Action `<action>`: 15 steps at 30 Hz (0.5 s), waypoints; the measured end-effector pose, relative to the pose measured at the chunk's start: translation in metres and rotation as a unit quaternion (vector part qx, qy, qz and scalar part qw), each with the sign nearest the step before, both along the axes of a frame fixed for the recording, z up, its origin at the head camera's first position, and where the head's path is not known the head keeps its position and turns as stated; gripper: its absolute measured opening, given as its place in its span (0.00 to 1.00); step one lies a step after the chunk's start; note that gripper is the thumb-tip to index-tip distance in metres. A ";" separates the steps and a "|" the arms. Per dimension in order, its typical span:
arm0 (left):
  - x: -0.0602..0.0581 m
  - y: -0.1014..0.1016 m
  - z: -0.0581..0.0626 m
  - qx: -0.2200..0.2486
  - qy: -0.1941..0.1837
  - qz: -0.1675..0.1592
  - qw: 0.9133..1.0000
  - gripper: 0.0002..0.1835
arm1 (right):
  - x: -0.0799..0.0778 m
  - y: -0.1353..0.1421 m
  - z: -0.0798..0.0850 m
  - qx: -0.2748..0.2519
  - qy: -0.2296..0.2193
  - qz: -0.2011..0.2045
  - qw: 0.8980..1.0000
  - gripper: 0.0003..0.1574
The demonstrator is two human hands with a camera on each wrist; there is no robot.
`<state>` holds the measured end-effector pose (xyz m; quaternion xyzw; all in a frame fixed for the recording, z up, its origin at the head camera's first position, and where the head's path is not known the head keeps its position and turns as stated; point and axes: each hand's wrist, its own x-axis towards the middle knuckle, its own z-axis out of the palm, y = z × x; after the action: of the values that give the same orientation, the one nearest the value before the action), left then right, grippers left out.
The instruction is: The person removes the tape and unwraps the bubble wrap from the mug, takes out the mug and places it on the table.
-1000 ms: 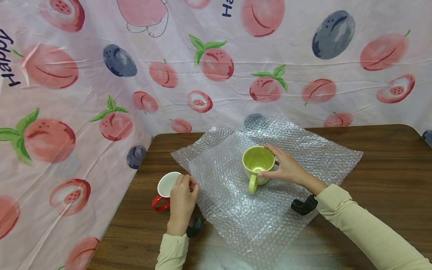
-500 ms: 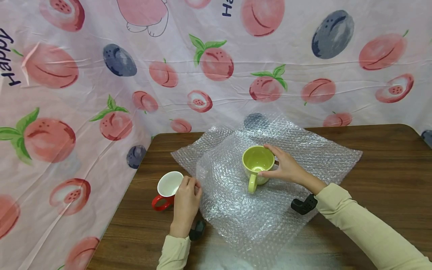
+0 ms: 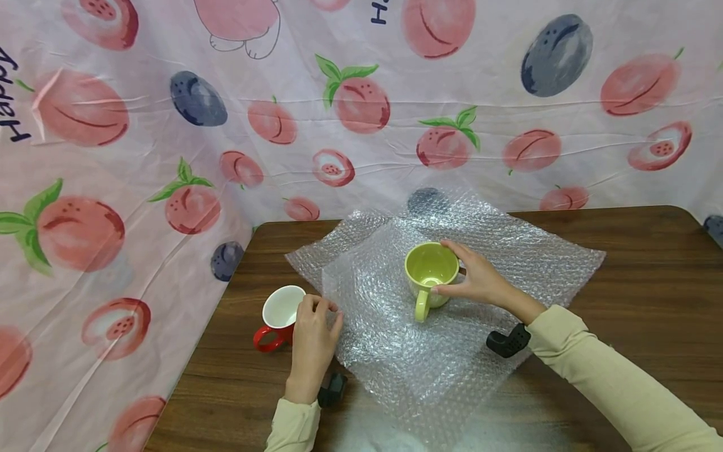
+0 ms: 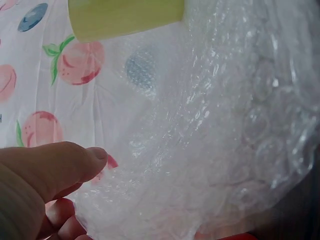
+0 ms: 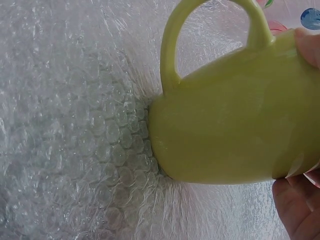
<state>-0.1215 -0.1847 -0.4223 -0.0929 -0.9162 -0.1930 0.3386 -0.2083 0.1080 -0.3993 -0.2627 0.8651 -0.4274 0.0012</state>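
Note:
A yellow-green mug (image 3: 432, 265) stands upright on a sheet of bubble wrap (image 3: 395, 351), its handle toward the near side. My right hand (image 3: 480, 279) grips the mug from the right, thumb and fingers spread around its upper part. The right wrist view shows the mug's base (image 5: 165, 145) against the bubbles. My left hand (image 3: 313, 333) pinches the left edge of the wrap. In the left wrist view the thumb (image 4: 75, 162) lies over that edge with curled fingers below, and the wrap (image 4: 210, 165) rises beside it. A red mug (image 3: 282, 307) with a white inside stands close behind the left hand.
The wrap covers the middle of the dark wooden table (image 3: 649, 282) and reaches to its back edge. A fruit-printed cloth (image 3: 373, 157) hangs behind and along the left side. Black wrist cameras (image 3: 508, 342) sit on both wrists.
My left hand has shifted slightly right and toward the near side, its fingers less tightly bent. The wrap's left edge has moved with it. The right hand and the yellow-green mug stay put.

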 end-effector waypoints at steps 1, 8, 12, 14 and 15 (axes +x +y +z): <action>0.001 0.000 0.001 0.001 -0.001 0.000 1.000 0.12 | 0.000 0.000 0.000 -0.001 -0.001 0.000 1.000 0.57; 0.007 0.006 0.006 0.004 0.004 -0.001 1.000 0.11 | -0.001 0.000 -0.002 -0.002 0.004 0.001 1.000 0.57; 0.013 0.014 0.005 -0.008 0.016 -0.016 1.000 0.11 | 0.000 0.000 -0.002 0.004 0.009 -0.002 1.000 0.57; 0.015 0.020 0.004 -0.015 0.010 -0.031 0.999 0.12 | 0.000 0.000 -0.001 0.006 0.011 -0.003 1.000 0.57; 0.016 0.023 0.003 -0.018 0.005 -0.038 0.999 0.12 | 0.000 0.000 -0.001 0.007 0.013 -0.003 1.000 0.57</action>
<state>-0.1057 -0.1622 -0.4194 -0.1347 -0.9138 -0.1885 0.3337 -0.2081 0.1079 -0.4001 -0.2652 0.8687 -0.4183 -0.0094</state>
